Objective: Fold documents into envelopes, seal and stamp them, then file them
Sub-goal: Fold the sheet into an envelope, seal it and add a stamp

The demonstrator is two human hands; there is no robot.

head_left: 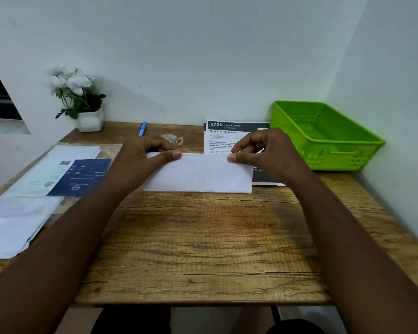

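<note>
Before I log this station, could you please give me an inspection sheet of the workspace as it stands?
Surface: wooden desk, its near half bare.
Job's things: white envelope lies flat at mid-desk; stacked papers at the left edge; green basket at the right, nothing seen inside.
Clutter: blue pen, tape roll, printed sheet partly under the envelope, potted white flowers.
Grippers: left hand and right hand pinch the envelope's top edge, one near each end.
Cables: nothing seen.
Surroundings: plain walls behind and to the right.
</note>
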